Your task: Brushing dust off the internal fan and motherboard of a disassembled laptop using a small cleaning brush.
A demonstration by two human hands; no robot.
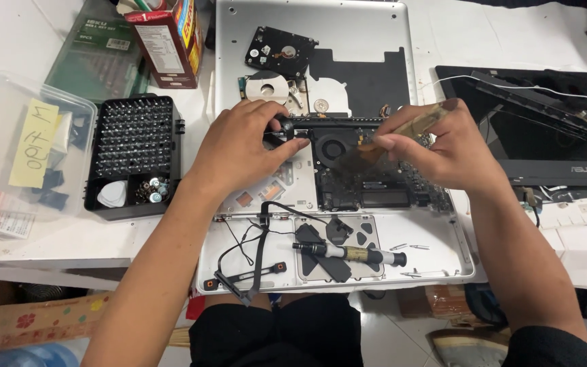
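Observation:
An opened silver laptop chassis [443, 265] lies on the white table, its dark circuit board [368, 183] and round fan [334, 146] exposed. My left hand [239, 149] pinches a small black part [285, 126] at the board's upper left edge. My right hand [436, 146] holds a brown-handled brush [409, 129], and its bristles [358, 158] rest on the board beside the fan. A black screwdriver [348, 253] lies on the lower part of the chassis, next to loose black cables [253, 251] and black pads.
The laptop's silver bottom cover [375, 27] lies behind, carrying a hard drive [280, 51] and a disc drive part [273, 88]. A black screwdriver-bit case [134, 153], clear plastic box [8, 149] and red carton [168, 41] stand left. A second dismantled black laptop [545, 129] sits right.

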